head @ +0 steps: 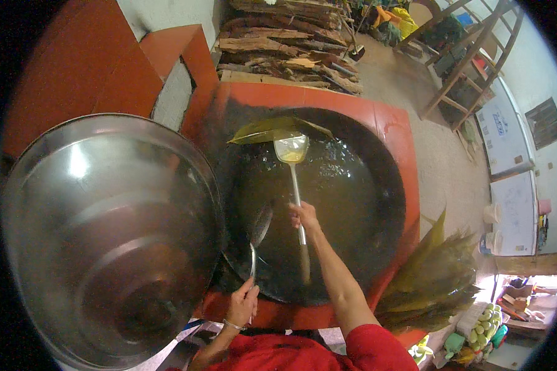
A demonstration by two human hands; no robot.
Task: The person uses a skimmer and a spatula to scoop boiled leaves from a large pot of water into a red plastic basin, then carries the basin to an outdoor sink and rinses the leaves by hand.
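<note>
A large dark wok (352,218) holding murky liquid is set into a red tiled stove (397,125). My right hand (305,216) grips the metal handle of a wok spatula (295,183) over the liquid. The spatula's blade meets a long green leaf (260,131), which lies near the wok's far side; their contact is partly hidden. My left hand (243,300) is at the near left rim, closed around the handle of a metal ladle or skimmer (252,255). That tool's rounded head tilts over the wok's left part.
At left, a big shiny metal lid or basin (116,222) overlaps the wok's rim. A pile of long green leaves (431,278) lies at the stove's right corner. Split firewood (278,46) is stacked behind. Farther right stand a wooden ladder (480,60) and white chest freezers (506,130).
</note>
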